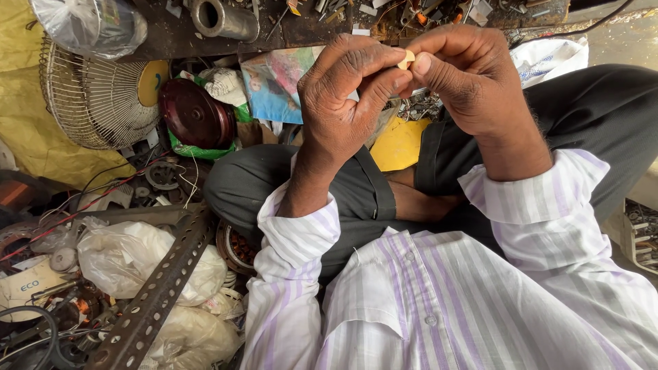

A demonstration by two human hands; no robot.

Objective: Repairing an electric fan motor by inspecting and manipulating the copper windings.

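Head view | left hand (343,103) and right hand (466,75) grip: both pinching small pale part (406,60)

Both hands meet over the lap — left hand (343,103) and right hand (466,75) pinch a small pale piece (406,60) between fingertips; wire fan guard (96,96) lies far left.

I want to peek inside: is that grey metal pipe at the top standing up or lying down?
Lying down. The metal pipe rests on its side, open end facing left.

repair workshop | fan grille (96,103), perforated angle iron (154,294), loose wires (89,202), scattered metal parts (411,10)
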